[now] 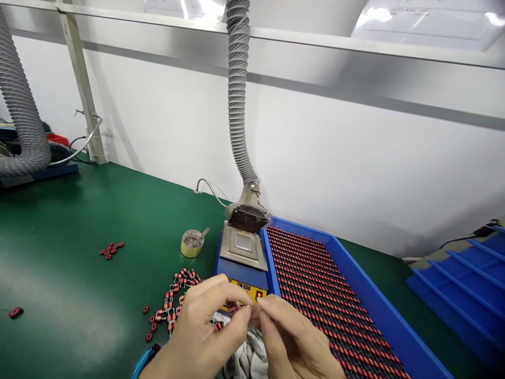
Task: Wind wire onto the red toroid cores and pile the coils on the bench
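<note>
Rows of red-and-black wound coils (315, 279) are filling the long blue plastic tray (384, 316), lying packed side by side in straight lines from its far wall to its near end. Just left of it, touching its wall, a blue solder pot (240, 273) is sitting with a flat metal top plate and a square well (242, 242) that is showing a dull grey surface. A ribbed grey hose (238, 95) is hanging down from above, its round grilled nozzle (248, 217) hovering at the pot's far edge. A small round container (192, 243) with a yellowish wall is standing near the pot on the green mat (79, 221), holding greyish bits, with a thin metal handle sticking out of it. The left hand (205, 331) and the right hand (294, 342) are meeting fingertip to fingertip in front of the pot, both pinching one small piece (253, 310) that the fingers are mostly hiding; what it is I cannot tell. A crumpled grey cloth (248, 358) is lying beneath the hands. Loose coils (173, 297) are lying scattered in a loose heap just left of the left hand, and small red toothed rings (110, 250) are clustering farther left. More blue trays (465, 284) are sitting stacked in steps at the right edge.
</note>
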A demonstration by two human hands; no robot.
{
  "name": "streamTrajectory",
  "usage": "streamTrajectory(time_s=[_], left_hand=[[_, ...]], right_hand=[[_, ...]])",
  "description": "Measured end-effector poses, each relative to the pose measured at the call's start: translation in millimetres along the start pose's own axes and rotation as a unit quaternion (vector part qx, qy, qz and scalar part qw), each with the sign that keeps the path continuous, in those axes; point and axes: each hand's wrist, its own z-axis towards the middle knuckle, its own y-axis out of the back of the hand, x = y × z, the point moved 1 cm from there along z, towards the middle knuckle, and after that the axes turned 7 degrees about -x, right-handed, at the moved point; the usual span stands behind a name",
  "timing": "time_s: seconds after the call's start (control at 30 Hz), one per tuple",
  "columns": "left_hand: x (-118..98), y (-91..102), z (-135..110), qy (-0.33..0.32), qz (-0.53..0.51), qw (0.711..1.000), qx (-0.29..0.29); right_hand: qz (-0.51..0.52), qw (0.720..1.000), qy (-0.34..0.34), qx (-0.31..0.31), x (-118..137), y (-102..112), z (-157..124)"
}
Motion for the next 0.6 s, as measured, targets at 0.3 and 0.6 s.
streamTrajectory(time_s=[0.3, 0.6], left_hand=[[3.4, -0.2, -0.3, -0.034, 0.062, 0.997, 0.009], [3.2, 0.2, -1.3, -0.081, 0.096, 0.992, -0.008]], right_hand=[[-0.032, 0.999, 0.0, -0.027, -3.7, 2.2, -4.5], [-0.033, 0.999, -0.012, -0.025, -6.3, 4.2, -5.8]])
